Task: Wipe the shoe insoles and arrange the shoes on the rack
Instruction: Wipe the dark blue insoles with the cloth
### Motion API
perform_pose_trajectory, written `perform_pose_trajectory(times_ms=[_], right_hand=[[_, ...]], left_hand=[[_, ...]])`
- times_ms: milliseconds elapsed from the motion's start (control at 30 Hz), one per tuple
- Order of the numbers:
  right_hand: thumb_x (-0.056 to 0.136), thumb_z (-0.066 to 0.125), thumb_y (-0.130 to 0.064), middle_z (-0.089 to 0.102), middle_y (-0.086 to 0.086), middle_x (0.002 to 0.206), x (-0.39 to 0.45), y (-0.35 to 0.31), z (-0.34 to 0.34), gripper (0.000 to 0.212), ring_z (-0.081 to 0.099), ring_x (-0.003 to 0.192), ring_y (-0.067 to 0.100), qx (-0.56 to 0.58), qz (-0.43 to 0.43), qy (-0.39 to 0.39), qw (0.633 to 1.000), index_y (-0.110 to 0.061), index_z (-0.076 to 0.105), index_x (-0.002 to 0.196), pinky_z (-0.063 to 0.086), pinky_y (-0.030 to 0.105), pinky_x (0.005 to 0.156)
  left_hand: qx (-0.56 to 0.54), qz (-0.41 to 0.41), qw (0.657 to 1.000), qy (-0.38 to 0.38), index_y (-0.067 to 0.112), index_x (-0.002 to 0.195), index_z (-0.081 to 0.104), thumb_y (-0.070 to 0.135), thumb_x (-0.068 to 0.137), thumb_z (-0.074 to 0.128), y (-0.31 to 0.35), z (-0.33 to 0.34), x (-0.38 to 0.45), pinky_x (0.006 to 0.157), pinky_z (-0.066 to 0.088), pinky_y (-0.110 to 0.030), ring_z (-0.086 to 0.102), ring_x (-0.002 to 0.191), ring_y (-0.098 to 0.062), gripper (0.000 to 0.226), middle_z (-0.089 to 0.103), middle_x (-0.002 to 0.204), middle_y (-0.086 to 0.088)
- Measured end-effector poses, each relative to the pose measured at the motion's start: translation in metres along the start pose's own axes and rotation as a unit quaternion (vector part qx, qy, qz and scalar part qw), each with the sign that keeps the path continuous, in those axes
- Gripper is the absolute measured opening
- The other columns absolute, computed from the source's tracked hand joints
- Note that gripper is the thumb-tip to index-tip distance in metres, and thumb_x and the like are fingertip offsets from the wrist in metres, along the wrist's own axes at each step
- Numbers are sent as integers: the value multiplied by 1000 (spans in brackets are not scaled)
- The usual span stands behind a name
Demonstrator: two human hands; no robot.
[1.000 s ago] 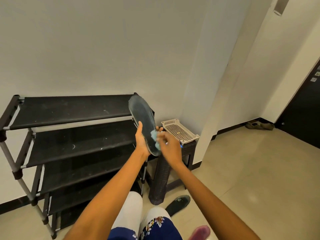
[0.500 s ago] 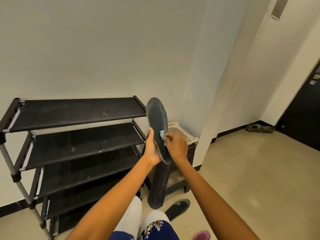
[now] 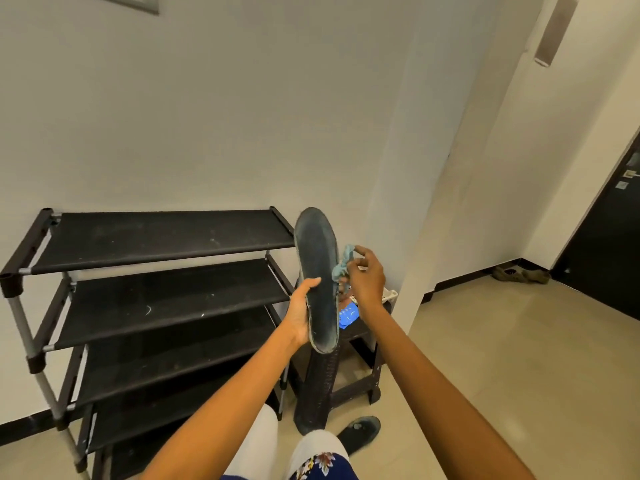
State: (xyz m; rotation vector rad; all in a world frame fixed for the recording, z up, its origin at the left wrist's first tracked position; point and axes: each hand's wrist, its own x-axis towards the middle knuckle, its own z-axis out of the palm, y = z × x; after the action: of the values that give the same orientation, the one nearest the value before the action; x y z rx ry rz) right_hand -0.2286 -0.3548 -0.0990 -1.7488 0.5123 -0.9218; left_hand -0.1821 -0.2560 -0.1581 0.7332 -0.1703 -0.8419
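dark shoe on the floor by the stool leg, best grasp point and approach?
Take the dark shoe from above, fingers pinching the rim of its opening or spanning the narrow sides. It lies flat on the floor, sole down, so the top is exposed. Come from its right side: the stool leg stands close on its left and the person's knee covers its near end. Which end is the toe is unclear.

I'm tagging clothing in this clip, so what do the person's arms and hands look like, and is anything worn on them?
Both forearms are bare right up to the bottom edge of the frame, with no sleeves showing. The left hand and right hand wear no gloves, and no watch, bracelet or ring is visible on them.
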Motion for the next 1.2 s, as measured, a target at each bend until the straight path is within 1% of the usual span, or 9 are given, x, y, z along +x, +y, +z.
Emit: perform_pose_trajectory(times_ms=[133, 233, 333, 433, 633, 833, 967, 1100, 1200], right_hand=[[92, 49, -1, 64, 6, 110, -7, 7, 11, 27, 60, 90, 15, -137, -44, -69, 987, -10, 67, 111, 51, 20, 79], [92, 51, -6, 66, 5, 107, -38, 15, 18, 25, 58, 95, 14, -216, -139, -128, 958, -11, 70, 107, 47, 23, 89], [89, 56, -8, 67, 8, 100, -65, 26, 15, 21, 60, 93, 19, -235, -217, -198, 927, -13, 72, 102, 47, 31, 87], [87, 61, -16, 69, 6, 87, -58, 30, 4, 14, 57, 83, 20, -310, -299, -189, 882, -16, 73, 94, 44, 34, 75], [91, 55, -17, 69, 7, 93, -7, 16, 5, 18, 59, 86, 23, -368, -199, -37, 907, -16, 72, 99, 46, 34, 72], [85, 61, -14, 62, 4, 81, -59, 38, 9, 9, 52, 76, 13, -270, -280, -112, 915, -12, 70, 88, 42, 24, 68], [80, 54, -26, 61, 1, 78, -71, 43, -9, 22, 52, 76, 11, -233, -259, -207, 914, -13, 71, 82, 44, 27, 67], [89, 57, -11, 60, -2, 91, -42, 23, -11, 13, 57, 85, 15, -153, -160, -64, 973, -14, 69, 96, 41, 20, 69], [95, 48, -11, 63, 7, 108, -13, 12, -7, 26, 57, 93, 18, -209, -89, -36, 973, -12, 67, 112, 39, 21, 73]], left_hand=[[11, 2, 1000, -9, 9, 115, 65, 65, 89, 39, -1, 5, -1, 78, 56, -38, 68, 90, -27, 67, 69, 104, -17], [-23, 22, 999, 11, 13, 106, 60, 65, 92, 30, -3, 3, 0, 84, 53, -27, 66, 83, -14, 62, 68, 89, -5], [-59, 25, 998, 9, 9, 90, 70, 70, 87, 33, -5, -11, 0, 66, 58, -28, 68, 67, -16, 71, 69, 72, -7], [-102, 36, 994, -5, 6, 97, 67, 68, 86, 39, -11, -16, 1, 76, 56, -34, 66, 76, -21, 69, 68, 80, -12], [-37, 12, 999, -24, 9, 124, 59, 68, 91, 30, -13, 6, -7, 78, 54, -36, 67, 95, -26, 73, 68, 106, -16], [-45, 10, 999, 5, 5, 101, 67, 71, 85, 36, 2, -3, 2, 79, 53, -34, 65, 82, -21, 74, 67, 87, -13], [-33, -8, 999, -1, 4, 90, 72, 69, 88, 33, -4, -11, 2, 75, 54, -33, 64, 79, -21, 75, 67, 83, -13], [-1, -1, 1000, -10, 6, 122, 59, 65, 90, 34, -13, -8, -4, 78, 56, -37, 66, 91, -26, 72, 68, 104, -17], [11, -16, 999, -37, 10, 128, 55, 63, 93, 31, -14, 1, -10, 70, 58, -37, 69, 88, -27, 69, 68, 108, -17]])
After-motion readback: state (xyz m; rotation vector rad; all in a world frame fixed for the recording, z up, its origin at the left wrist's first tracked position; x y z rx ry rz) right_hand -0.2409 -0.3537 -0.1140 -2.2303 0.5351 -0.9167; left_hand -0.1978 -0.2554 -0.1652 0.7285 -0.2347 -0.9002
